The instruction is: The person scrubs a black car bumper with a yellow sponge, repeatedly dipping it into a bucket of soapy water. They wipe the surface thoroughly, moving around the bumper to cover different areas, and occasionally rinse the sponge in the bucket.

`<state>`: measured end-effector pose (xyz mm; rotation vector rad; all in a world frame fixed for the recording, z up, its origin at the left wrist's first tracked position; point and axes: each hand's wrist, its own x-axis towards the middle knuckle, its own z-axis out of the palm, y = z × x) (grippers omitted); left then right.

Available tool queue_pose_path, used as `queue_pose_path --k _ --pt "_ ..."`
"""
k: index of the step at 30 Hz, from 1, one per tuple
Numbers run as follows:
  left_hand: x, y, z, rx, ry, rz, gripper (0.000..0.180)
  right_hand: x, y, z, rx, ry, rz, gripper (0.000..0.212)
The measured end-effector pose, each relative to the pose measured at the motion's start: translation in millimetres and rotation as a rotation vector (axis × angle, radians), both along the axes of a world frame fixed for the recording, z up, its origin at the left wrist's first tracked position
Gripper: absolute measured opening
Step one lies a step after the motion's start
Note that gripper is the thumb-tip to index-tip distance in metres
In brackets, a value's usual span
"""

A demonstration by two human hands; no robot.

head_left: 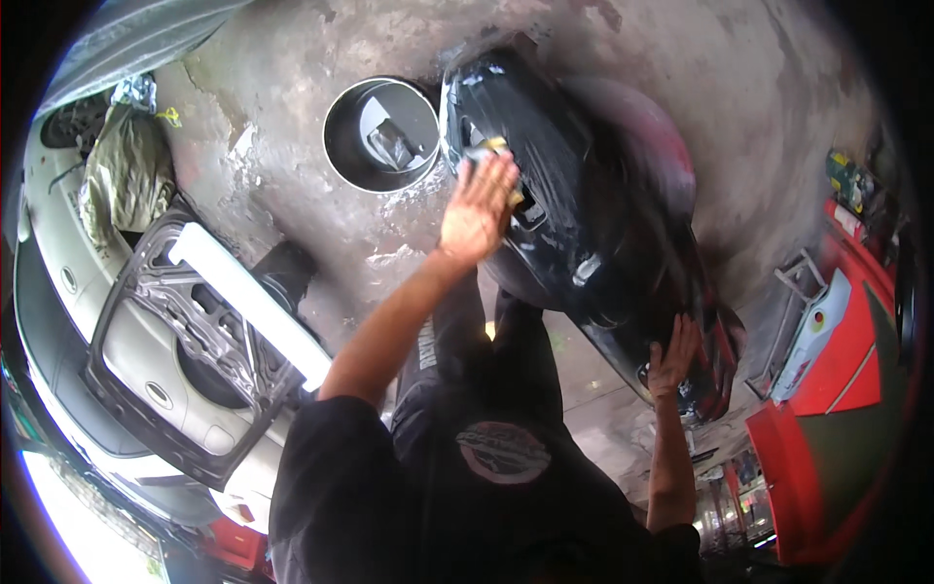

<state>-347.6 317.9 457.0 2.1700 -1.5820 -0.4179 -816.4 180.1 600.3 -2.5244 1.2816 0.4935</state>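
A long black car bumper (574, 204) lies at an angle in front of me, its surface wet and shiny with pale scuffed patches. My left hand (479, 209) presses a yellowish-grey sanding pad (498, 146) onto the bumper's left side, beside an opening in it. Most of the pad is hidden under the fingers. At the bumper's near end my right hand (673, 357) rests flat, fingers stretched out, with nothing in it. To the left of the bumper's far end stands a round bucket (333, 146) holding liquid, with a reflection on its surface.
A dull red rounded shape (652, 127) lies behind the bumper. On my left are a light-coloured car (58, 234), a bare grey frame panel (146, 282) and a long white strip (248, 297). Red body panels (861, 350) stand at the right. The concrete floor (282, 58) is stained.
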Motion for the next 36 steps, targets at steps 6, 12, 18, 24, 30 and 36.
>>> queue_pose_path --k 6,12,18,24,30,36 --pt "43.7 -10.2 -40.8 -0.098 0.249 0.406 0.053 4.6 -7.3 -3.2 -0.021 0.002 0.084 0.067" --pt "-113.8 19.8 14.5 -0.207 0.589 0.624 0.063 105.3 -16.8 -3.1 0.198 -0.263 -0.027 0.071" --pt "13.2 -21.7 -61.9 -0.389 0.650 1.028 0.070 199.5 -6.9 -34.9 0.140 -0.235 0.231 0.082" --pt "-158.0 -23.3 29.6 -0.435 0.620 0.954 0.060 179.8 -13.7 -39.0 0.114 -0.206 0.268 0.086" --pt "-188.2 14.6 22.9 -0.202 0.310 0.677 0.063 175.2 -18.3 -49.5 0.079 -0.224 0.320 0.086" --pt "-133.1 5.7 19.1 -0.018 -0.009 0.453 0.059 167.8 -10.9 -53.9 0.016 -0.329 0.250 0.069"
